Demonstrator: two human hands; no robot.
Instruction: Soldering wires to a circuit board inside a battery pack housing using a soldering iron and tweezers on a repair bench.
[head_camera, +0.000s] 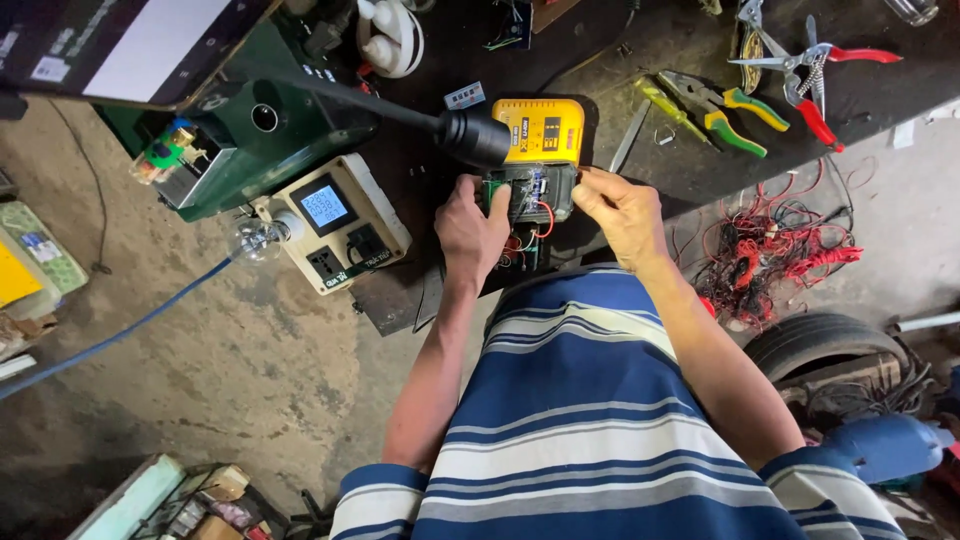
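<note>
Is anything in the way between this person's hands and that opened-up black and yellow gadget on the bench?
Nothing visible. The left hand and right hand both rest directly on the opened device, one at each side. The black lamp head hangs just above the device's top left corner, close to the left hand's fingers.

In the middle of the frame, the left hand (472, 232) and the right hand (622, 208) held an open black box (528, 195) with red wires at the dark tabletop (680, 170) edge. A yellow charger (540, 130) sat just above it. Pliers (715, 112) lay at the upper right.
</note>
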